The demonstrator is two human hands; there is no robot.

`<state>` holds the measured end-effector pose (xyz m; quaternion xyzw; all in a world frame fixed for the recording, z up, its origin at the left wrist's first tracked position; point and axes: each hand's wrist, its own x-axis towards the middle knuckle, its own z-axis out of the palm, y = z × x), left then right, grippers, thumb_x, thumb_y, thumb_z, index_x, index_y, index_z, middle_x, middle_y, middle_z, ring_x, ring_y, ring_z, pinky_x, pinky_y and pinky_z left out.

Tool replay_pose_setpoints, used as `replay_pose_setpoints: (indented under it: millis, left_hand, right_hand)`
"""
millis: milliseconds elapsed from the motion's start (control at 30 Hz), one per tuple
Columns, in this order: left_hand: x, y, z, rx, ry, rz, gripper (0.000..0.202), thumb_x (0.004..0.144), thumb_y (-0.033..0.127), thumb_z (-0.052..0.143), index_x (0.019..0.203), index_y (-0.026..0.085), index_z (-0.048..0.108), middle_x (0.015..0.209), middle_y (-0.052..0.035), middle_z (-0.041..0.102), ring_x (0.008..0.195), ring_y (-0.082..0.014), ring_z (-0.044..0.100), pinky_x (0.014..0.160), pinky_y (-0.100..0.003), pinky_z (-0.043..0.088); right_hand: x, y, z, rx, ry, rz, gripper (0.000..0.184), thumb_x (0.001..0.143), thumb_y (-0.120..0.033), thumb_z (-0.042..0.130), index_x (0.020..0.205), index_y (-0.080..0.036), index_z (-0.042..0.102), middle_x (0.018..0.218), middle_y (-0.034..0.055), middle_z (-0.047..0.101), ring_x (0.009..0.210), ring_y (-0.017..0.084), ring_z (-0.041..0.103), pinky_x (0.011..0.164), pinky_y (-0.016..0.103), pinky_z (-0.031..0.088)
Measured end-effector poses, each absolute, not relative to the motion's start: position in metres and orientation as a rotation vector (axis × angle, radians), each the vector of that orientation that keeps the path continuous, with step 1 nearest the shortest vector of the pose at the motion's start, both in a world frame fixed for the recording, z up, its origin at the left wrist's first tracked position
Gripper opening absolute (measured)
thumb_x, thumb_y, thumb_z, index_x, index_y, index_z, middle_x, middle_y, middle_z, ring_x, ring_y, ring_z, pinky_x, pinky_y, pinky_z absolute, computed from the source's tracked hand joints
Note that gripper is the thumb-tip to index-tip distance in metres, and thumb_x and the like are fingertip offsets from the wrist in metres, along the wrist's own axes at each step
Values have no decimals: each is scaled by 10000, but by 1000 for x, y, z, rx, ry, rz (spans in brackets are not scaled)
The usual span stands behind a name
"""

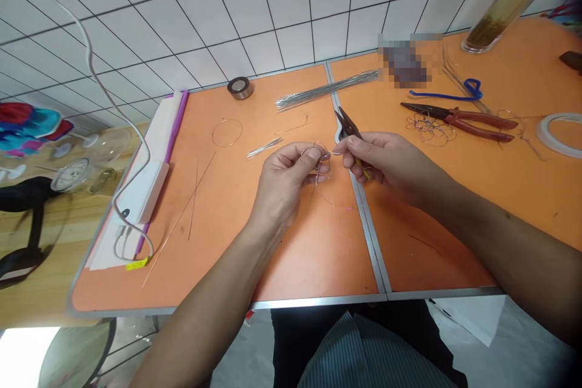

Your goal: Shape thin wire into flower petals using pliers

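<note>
My left hand [285, 179] is closed in a pinch on a piece of thin bent wire [322, 157] with small loops, above the orange table. Fine wire ends hang below its fingers. My right hand [386, 160] is closed around small pliers [349, 125] with dark jaws and a yellowish handle. The jaws point up and away from the wire. Thumb and forefinger of the right hand meet near a wire end beside the left fingertips; whether they grip it is hard to tell.
Behind my hands lie a bundle of straight wires [325, 91], short wire pieces [264, 148] and a tape roll [240, 88]. Red-handled pliers [477, 121] rest on tangled wire at right. A white power bank [144, 194] with a cable is at left; a tall glass [504, 12] stands back right.
</note>
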<state>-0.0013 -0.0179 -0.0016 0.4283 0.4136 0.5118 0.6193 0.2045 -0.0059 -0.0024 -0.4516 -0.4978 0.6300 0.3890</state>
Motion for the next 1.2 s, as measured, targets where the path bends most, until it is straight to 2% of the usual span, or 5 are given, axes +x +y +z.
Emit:
replay_pose_setpoints:
  millis: [200,367,533,967,1200]
  left_hand:
    - [-5,-13,-2,854,879,1175,247,764,364,963,811,173,813,889,-40,758,734,-105,659,701,-234,544]
    - [-5,-10,-6,816,892,1208,238,759,368,958,827,195,809,896,-38,771,743,-114,642,723,-255,524]
    - [-4,-11,-10,849,914,1192,249,759,398,949,832,206,809,912,-34,767,766,-132,639,736,-280,514]
    - [0,-15,-11,884,976,1210,216,797,383,925,858,209,811,883,-16,753,689,-97,568,667,-244,477]
    - [-1,-15,-10,930,940,1199,211,821,351,921,943,222,806,819,-7,742,702,-110,618,698,-254,505]
  right_hand:
    - [204,1,-14,-939,-797,2061,270,920,-456,841,998,-204,784,993,32,729,722,113,556,612,236,483]
    - [195,-8,-13,-890,-918,2051,323,793,-366,973,1007,-224,776,1024,5,737,748,101,555,631,233,482]
    - [187,-12,-13,-929,-921,2000,432,659,-347,1041,888,-220,698,887,-21,680,668,97,497,590,258,423]
    - [187,-11,-12,-966,-881,2014,385,690,-341,996,867,-207,681,797,-41,630,623,92,453,563,257,372]
    - [190,-11,-13,-993,-896,2022,320,716,-293,960,830,-202,675,780,-31,612,626,92,425,547,246,329]
